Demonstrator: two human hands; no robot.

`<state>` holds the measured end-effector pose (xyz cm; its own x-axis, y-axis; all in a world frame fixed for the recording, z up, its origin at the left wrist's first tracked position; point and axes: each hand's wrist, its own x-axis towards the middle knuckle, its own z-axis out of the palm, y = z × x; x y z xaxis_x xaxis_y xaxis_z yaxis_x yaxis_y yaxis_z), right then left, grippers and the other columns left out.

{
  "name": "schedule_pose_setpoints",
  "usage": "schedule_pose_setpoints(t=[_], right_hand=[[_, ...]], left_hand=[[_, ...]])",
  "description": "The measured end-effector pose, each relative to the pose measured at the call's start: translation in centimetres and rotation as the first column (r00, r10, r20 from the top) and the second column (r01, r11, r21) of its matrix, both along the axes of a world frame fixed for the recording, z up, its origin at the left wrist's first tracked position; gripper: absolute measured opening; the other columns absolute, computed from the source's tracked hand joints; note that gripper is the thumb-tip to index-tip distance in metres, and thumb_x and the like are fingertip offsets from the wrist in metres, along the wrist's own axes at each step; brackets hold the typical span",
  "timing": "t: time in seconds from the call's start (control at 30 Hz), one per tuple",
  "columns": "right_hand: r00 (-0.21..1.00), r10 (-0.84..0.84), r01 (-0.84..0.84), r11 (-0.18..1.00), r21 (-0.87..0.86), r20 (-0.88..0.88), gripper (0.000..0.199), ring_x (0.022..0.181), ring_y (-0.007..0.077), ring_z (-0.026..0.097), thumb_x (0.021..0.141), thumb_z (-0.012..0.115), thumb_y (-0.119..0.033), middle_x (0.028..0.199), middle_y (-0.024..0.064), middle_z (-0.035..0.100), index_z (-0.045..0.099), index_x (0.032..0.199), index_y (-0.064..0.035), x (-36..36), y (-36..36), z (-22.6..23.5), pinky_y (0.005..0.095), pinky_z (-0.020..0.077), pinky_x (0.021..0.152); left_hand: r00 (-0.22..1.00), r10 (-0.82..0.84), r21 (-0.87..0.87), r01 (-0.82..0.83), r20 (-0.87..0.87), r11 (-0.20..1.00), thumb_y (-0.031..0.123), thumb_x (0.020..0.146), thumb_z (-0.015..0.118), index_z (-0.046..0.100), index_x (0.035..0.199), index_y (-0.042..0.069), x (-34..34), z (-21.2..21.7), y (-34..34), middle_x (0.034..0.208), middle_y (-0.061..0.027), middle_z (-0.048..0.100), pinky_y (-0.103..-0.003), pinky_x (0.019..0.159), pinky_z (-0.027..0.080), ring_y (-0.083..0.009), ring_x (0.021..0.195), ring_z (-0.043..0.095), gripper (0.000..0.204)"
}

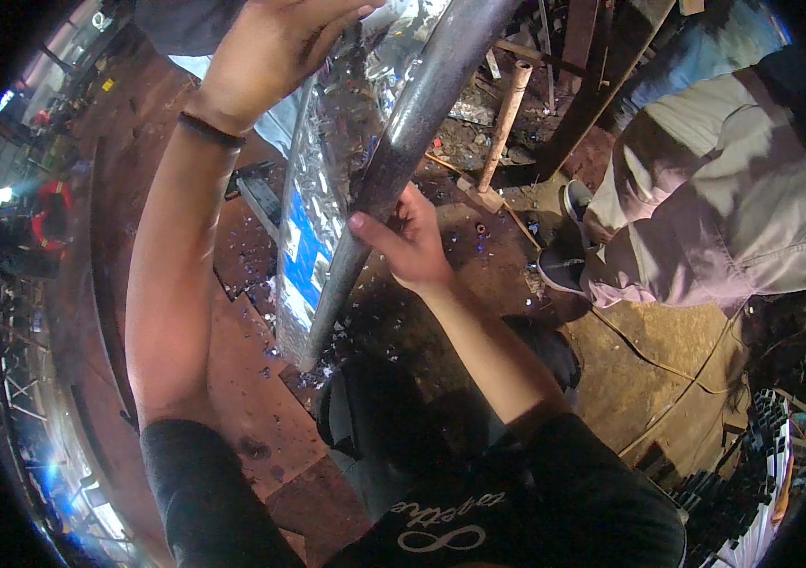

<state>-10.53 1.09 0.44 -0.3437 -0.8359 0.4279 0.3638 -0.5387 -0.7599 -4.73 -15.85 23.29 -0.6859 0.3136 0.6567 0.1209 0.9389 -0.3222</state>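
Observation:
A long dark metal pipe [403, 123] runs slantwise from the top edge down toward my legs. My right hand [412, 241] is closed around its right side, thumb on top and fingers curled partly out of sight beneath. Left of the pipe lies a long shiny surface [327, 161] strewn with silvery scraps, with a blue and white patch [305, 251] near its lower end. My left hand [280, 43] reaches above this surface at the top edge. Its fingers bend to the right and are partly cut off, so what they hold or touch is hidden.
Another person in light trousers [678, 199] stands close on the right. A wooden-handled hammer [502, 133] stands head down on the floor beyond the pipe. A cable [649, 355] crosses the floor at right. Stacked metal pieces [763, 473] lie at lower right, and small scraps litter the floor.

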Motion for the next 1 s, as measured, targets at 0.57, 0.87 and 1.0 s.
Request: schedule_pose_setpoints(t=[0.57,0.87,1.0], right_hand=[[0.997,-0.039,0.041,0.999,0.021,-0.067,0.030,0.099,0.0091,0.062,0.094,0.074,-0.003,0.108,0.0007,0.069,0.061,0.121,-0.0046,-0.4,0.3,1.0,0.0292,0.0497,0.089],[0.997,-0.020,0.023,0.999,0.035,-0.078,0.034,0.102,0.0101,0.062,0.093,0.074,-0.003,0.110,0.0017,0.069,0.060,0.124,-0.0035,-0.8,0.4,0.8,0.0300,0.0486,0.092],[0.999,-0.003,0.005,0.999,0.052,-0.044,0.040,0.109,0.0117,0.062,0.093,0.074,-0.003,0.117,0.0032,0.070,0.060,0.130,-0.0015,-0.5,0.2,0.4,0.0313,0.0475,0.098]], left_hand=[[0.975,-0.062,0.681,0.195,-0.215,0.706,-0.006,0.089,0.076,0.077,0.107,-0.002,-0.5,-2.3,1.9,0.096,-0.0094,0.072,-0.028,0.067,0.054,-0.0123,0.079,0.065,0.018],[0.983,-0.159,0.630,0.184,-0.097,0.755,0.003,0.095,0.074,0.078,0.102,-0.002,-1.4,-0.8,0.4,0.092,-0.0091,0.071,-0.027,0.060,0.051,-0.0123,0.074,0.064,0.009],[0.995,-0.044,0.614,0.087,-0.085,0.784,0.007,0.099,0.071,0.076,0.103,-0.002,-1.6,-0.3,0.8,0.092,-0.0085,0.070,-0.027,0.060,0.051,-0.0115,0.074,0.063,0.012]])
